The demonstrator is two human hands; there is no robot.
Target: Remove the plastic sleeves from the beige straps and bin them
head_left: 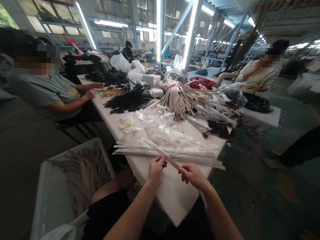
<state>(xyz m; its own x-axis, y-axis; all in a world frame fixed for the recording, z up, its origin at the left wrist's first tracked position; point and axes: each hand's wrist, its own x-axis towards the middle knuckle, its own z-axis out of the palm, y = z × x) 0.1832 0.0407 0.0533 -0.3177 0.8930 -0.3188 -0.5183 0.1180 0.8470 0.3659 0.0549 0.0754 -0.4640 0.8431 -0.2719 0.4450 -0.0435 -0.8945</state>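
Note:
A flat light-beige strap [173, 163] slants over the near part of the table, pinched at two spots. My left hand [156, 170] grips it between thumb and fingers about midway along. Closer to its near end, my right hand [194, 175] has its fingers closed round the strap. Just beyond both hands, several long pale straps [200, 159] lie side by side across the table, seemingly in clear film. Behind these spreads a heap of crumpled clear plastic wrappers [159, 128]. The strap's far end runs over this heap's edge, where it is hard to make out.
A white table [170, 201] narrows to a corner before me. On it are a tied beige strap bundle [175, 99], black straps [131, 98], a phone [213, 127] and a red basket [203, 83]. A crate [43, 186] holds straps at left. Co-workers [58, 92] sit nearby.

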